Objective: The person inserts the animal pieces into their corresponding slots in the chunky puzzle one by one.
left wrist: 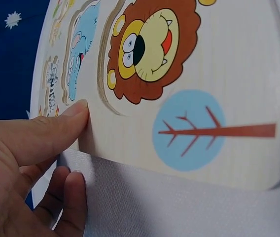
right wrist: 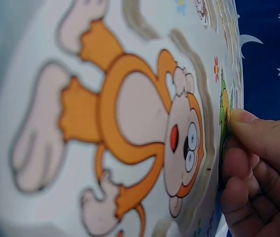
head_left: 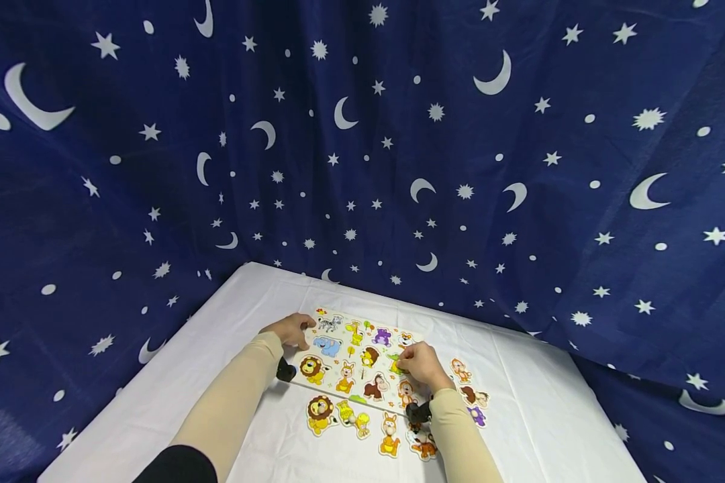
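A flat wooden puzzle board (head_left: 338,367) with animal pictures in cut-out recesses lies on the table. My left hand (head_left: 291,330) holds its left edge; in the left wrist view the thumb (left wrist: 63,129) rests on top near the lion picture (left wrist: 155,47), with the other fingers curled beside and below the edge. At the opposite edge my right hand (head_left: 424,364) grips the board, its thumb (right wrist: 243,118) over the crocodile picture (right wrist: 224,116). The monkey picture (right wrist: 135,106) fills much of the right wrist view. How far the fingers reach underneath is hidden.
Loose animal pieces lie in front of the board: a lion (head_left: 320,412), a giraffe (head_left: 346,411), a kangaroo (head_left: 389,435) and a tiger (head_left: 421,444), partly covered by the right arm. Right of the board are a monkey (head_left: 460,370), a gorilla (head_left: 472,394) and a purple piece (head_left: 476,416).
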`<state>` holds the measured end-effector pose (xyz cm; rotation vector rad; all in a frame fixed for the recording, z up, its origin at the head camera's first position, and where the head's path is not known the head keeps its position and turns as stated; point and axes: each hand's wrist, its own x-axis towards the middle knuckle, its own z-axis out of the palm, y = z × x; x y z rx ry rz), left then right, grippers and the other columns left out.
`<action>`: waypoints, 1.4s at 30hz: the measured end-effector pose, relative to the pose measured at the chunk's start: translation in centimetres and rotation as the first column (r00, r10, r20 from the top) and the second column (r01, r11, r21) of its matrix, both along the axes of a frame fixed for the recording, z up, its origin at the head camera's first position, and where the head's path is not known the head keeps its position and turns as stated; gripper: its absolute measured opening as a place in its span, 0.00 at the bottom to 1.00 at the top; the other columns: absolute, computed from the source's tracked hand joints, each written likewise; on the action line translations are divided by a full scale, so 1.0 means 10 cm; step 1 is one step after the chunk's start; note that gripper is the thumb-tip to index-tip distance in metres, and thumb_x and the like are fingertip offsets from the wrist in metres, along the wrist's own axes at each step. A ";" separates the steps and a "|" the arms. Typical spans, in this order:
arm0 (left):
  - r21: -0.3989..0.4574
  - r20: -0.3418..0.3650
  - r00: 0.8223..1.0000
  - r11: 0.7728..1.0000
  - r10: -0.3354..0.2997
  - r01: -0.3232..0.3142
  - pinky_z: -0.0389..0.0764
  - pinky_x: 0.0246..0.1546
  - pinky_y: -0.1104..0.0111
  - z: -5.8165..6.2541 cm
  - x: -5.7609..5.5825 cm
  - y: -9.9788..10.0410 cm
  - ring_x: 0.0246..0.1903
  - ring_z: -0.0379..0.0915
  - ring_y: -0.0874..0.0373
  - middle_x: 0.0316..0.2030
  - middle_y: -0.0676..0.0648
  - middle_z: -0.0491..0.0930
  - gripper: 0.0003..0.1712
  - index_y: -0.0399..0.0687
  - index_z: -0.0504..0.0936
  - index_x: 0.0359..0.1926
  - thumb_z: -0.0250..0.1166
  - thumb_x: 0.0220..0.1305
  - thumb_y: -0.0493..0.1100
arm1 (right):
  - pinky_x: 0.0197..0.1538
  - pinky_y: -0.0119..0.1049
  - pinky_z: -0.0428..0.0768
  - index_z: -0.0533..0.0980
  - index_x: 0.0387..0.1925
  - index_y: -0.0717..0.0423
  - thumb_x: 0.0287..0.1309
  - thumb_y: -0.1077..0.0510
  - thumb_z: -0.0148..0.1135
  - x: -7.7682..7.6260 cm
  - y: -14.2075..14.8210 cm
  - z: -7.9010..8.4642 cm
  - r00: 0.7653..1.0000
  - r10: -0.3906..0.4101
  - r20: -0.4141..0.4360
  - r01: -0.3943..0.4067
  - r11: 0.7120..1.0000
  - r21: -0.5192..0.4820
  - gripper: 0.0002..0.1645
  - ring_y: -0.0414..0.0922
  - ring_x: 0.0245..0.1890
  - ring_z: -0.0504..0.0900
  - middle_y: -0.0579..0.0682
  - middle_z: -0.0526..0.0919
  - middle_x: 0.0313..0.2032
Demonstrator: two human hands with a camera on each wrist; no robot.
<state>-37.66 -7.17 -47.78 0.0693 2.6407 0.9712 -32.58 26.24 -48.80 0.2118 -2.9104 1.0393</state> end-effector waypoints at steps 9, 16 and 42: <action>0.030 0.013 1.000 1.000 0.002 -0.003 0.67 0.69 0.51 -0.04 -0.05 -0.01 0.63 0.70 0.46 0.64 0.39 0.74 0.34 0.48 0.78 0.62 0.75 0.52 0.34 | 0.26 0.31 0.71 0.83 0.21 0.59 0.51 0.67 0.72 0.00 0.00 -0.01 1.000 -0.003 0.003 0.003 1.000 -0.012 0.07 0.39 0.22 0.72 0.45 0.80 0.19; 0.036 0.008 1.000 0.999 -0.007 0.006 0.67 0.70 0.52 -0.02 -0.05 -0.01 0.63 0.70 0.46 0.64 0.38 0.74 0.34 0.47 0.78 0.62 0.75 0.52 0.34 | 0.26 0.31 0.70 0.83 0.21 0.60 0.51 0.67 0.72 0.00 -0.01 0.01 1.000 -0.011 0.006 0.011 1.000 -0.019 0.07 0.39 0.22 0.72 0.44 0.80 0.18; 0.023 -0.007 1.000 1.000 0.002 -0.002 0.67 0.70 0.52 0.01 0.01 0.01 0.63 0.69 0.46 0.64 0.39 0.74 0.33 0.47 0.78 0.62 0.74 0.54 0.34 | 0.28 0.32 0.74 0.84 0.25 0.61 0.49 0.65 0.75 0.00 0.02 -0.02 0.999 -0.045 0.015 0.045 0.998 -0.047 0.05 0.40 0.24 0.75 0.48 0.83 0.24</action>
